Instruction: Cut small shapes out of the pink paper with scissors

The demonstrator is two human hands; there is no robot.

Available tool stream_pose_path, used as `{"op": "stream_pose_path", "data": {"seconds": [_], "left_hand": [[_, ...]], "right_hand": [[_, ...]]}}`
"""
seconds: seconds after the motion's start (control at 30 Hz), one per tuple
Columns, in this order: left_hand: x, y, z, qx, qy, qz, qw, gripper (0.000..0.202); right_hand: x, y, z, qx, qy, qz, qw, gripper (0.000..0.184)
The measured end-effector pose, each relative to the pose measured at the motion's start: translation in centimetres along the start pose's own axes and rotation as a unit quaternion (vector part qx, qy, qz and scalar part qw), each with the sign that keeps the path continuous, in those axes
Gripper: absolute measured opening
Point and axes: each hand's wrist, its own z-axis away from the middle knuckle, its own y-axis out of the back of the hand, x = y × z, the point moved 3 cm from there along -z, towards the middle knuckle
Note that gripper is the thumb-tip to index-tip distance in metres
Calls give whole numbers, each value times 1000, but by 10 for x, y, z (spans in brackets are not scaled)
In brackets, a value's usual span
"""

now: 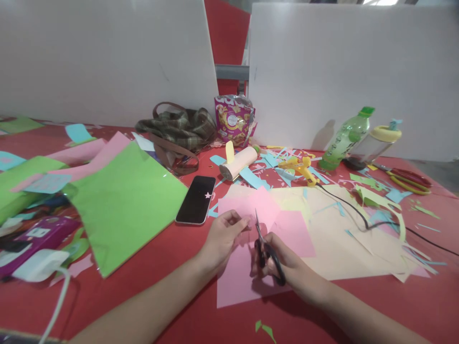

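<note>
My right hand grips a pair of scissors by the black handles, with the blades pointing up and away. To its left, my left hand pinches what looks like a small piece of pink paper between thumb and fingers; its outline blends into the pink paper behind. Under both hands lies a sheet of pink paper, with further pink pieces on top. Beyond the hands, a cardboard tube with yellow and blue paper flaps rests on its side.
A phone and green sheets lie left. A yellow glue gun trails its black cord rightward. Behind stand a snack bag, a plaid bag and a tilted green bottle. Large scissors lie far right among paper scraps.
</note>
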Motion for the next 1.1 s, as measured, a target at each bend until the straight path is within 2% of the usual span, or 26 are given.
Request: {"op": "stream_pose_path", "data": {"seconds": [0.33,0.8,1.1], "left_hand": [[0,1,-2,-12,-11,-31,999,19],[5,4,-5,-19,-5,-89,996,19],[19,3,-8,-28,0,-154,988,23]], "right_hand": [[1,-7,-1,31,18,-24,999,30],[12,-4,-1,62,-26,-47,997,31],[11,-5,-2,86,-45,-38,995,32]]}}
